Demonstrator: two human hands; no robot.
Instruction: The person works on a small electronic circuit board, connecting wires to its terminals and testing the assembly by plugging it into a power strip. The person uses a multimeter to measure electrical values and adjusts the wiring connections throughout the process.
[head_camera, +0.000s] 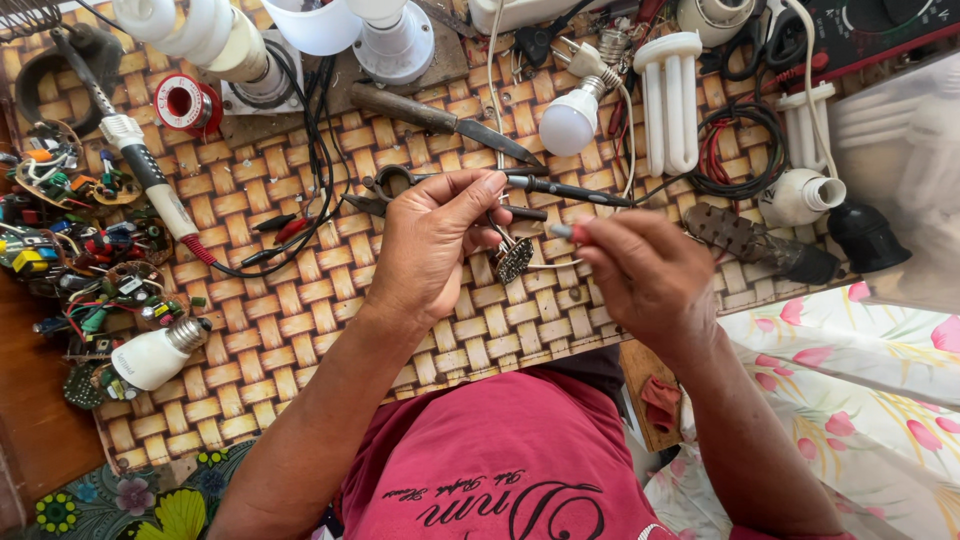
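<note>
Woven mat (300, 330) covers surface, strewn with bulbs, pliers, loose boards. Left hand (430, 250) over mat centre, fingers pinched on wires of small circuit board (513, 260) dangling below. Right hand (650, 275) just beside, fingers closed on red-tipped tool (572, 233). Risk: thin leads could snap if board swings; tip may slip off.

I work at a home repair bench: a woven mat (300, 330) strewn with bulbs (570, 122), circuit boards (60, 250), solder (185, 102), pliers (400, 185) and a knife (440, 120), beside a floral cloth (850, 380).
</note>
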